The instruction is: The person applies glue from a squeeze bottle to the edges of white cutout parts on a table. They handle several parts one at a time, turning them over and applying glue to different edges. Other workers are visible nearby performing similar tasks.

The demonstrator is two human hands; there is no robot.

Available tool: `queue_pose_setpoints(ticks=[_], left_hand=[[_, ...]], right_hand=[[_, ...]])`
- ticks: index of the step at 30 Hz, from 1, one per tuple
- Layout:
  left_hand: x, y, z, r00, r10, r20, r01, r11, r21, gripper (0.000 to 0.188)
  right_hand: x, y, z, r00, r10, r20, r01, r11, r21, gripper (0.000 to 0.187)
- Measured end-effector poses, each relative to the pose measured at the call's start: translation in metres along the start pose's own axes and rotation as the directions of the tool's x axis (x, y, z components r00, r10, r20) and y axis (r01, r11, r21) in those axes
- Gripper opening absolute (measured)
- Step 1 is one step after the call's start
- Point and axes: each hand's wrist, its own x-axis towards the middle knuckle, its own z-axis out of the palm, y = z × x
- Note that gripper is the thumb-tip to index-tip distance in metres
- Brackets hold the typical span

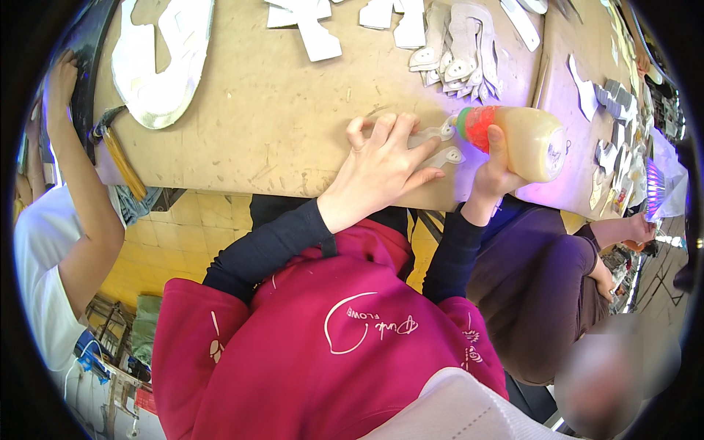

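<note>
My right hand [497, 172] is wrapped round a squeeze bottle [526, 136] of cloudy, cream-coloured liquid with a red band and a green cap. The bottle lies tilted almost on its side, its nozzle at the end of a thin pale cut piece [444, 132] on the table. My left hand [385, 163] rests on the table with fingers bent and spread, fingertips at that piece and covering part of it. A second pale piece [450, 156] with a rounded end lies just nearer, by my left thumb.
Beyond the bottle lies a fanned pile of similar pale pieces [462, 48]. White cut pieces [315, 29] sit at the far edge, a large white sole-shaped sheet [158, 95] at left, near a hammer [121, 158]. People sit on both sides; grey pieces [616, 99] lie at right.
</note>
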Motion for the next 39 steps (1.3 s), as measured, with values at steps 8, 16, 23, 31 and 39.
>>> queue_pose_setpoints(ticks=[8, 16, 23, 31, 39], left_hand=[[-0.001, 0.0, 0.001, 1.0, 0.004, -0.019, -0.004, 1.0, 0.01, 0.038], [-0.001, 0.0, 0.001, 1.0, 0.004, -0.02, -0.004, 1.0, 0.011, 0.039], [-0.001, 0.0, 0.0, 1.0, 0.003, -0.013, -0.003, 1.0, 0.012, 0.039], [-0.001, 0.0, 0.002, 1.0, 0.009, -0.019, -0.008, 1.0, 0.025, 0.039], [0.0, 0.0, 0.002, 1.0, 0.004, -0.022, -0.004, 1.0, 0.022, 0.039]], right_hand=[[0.004, 0.004, 0.003, 1.0, -0.001, -0.005, 0.001, 1.0, 0.0, 0.059], [0.004, 0.006, 0.002, 0.999, -0.04, 0.009, 0.04, 0.999, -0.032, 0.061], [0.003, 0.004, -0.002, 1.0, 0.004, 0.031, -0.003, 0.999, -0.047, 0.062], [0.007, 0.001, 0.005, 1.0, 0.022, -0.003, -0.022, 0.999, 0.031, 0.051], [0.011, -0.003, 0.004, 0.993, -0.031, 0.113, 0.032, 0.999, -0.003, 0.047]])
